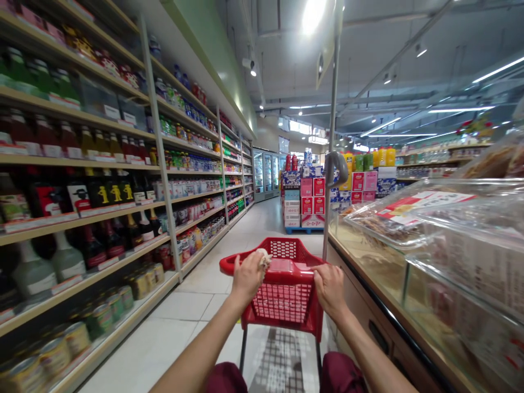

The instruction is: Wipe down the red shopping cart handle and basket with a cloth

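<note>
A red plastic shopping cart stands right in front of me, with grid walls and thin dark legs. My left hand is closed over the left part of its handle. By the thumb side of that hand is a small off-white, crumpled-looking thing; its kind is unclear. My right hand is wrapped round the handle's right end, its fingertips partly hidden. Pinkish shapes show through the grid, but I cannot make out what lies inside.
Shelves of bottles and cans line the left side. Close on the right runs a glass-sided counter with clear plastic food packs. Ahead, stacked cartons stand on a blue pallet, near a metal pole. Tiled floor runs between.
</note>
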`<action>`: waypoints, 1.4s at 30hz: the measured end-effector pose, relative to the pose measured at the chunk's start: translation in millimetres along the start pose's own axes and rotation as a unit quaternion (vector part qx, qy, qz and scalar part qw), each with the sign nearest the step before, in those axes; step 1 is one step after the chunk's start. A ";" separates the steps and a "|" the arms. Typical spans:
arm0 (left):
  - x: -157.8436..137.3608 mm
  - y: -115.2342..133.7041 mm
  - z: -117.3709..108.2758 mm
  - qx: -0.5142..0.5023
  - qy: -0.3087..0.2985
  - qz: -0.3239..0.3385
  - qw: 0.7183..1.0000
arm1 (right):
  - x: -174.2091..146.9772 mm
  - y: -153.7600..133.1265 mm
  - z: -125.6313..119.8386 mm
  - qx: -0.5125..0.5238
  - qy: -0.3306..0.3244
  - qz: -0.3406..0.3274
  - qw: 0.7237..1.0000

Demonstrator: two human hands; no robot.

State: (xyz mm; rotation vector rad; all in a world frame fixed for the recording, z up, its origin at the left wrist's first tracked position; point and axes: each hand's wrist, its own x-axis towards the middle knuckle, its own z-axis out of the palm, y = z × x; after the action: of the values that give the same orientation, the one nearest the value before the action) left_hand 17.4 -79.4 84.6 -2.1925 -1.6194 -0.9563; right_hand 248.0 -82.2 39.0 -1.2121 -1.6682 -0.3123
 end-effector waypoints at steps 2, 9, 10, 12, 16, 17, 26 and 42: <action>3.7 22.7 3.9 -0.029 -0.026 0.043 0.998 | 0.9 -0.9 -4.2 -0.011 -0.016 0.000 1.000; 9.1 28.0 9.2 -0.006 -0.129 -0.016 0.991 | 23.6 -34.6 1.8 -0.022 -0.027 -0.051 0.998; 7.4 22.0 9.5 0.011 -0.132 -0.016 0.991 | 28.0 -45.4 7.7 -0.007 -0.046 -0.072 0.996; 3.6 12.1 9.6 0.034 -0.136 0.001 0.990 | 35.5 -67.5 19.6 0.017 -0.107 -0.093 0.990; -2.5 2.0 8.0 0.033 -0.137 0.032 0.990 | 41.5 -92.3 28.2 0.026 -0.152 -0.063 0.986; -3.7 0.4 7.5 0.029 -0.132 0.036 0.990 | 41.3 -91.4 25.6 0.031 -0.154 -0.065 0.985; -13.2 1.6 11.9 0.036 -0.049 0.045 0.997 | 31.7 -23.3 -22.2 -0.008 -0.133 0.009 0.991; -14.2 5.4 13.3 0.068 -0.038 0.024 0.997 | 22.9 -13.7 -7.4 -0.007 -0.057 -0.043 0.997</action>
State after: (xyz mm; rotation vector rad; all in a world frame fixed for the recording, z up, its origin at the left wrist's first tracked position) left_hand 24.8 -84.6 66.5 -2.1875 -1.6068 -0.7357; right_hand 241.1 -80.7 65.7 -1.1881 -1.8230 -0.3136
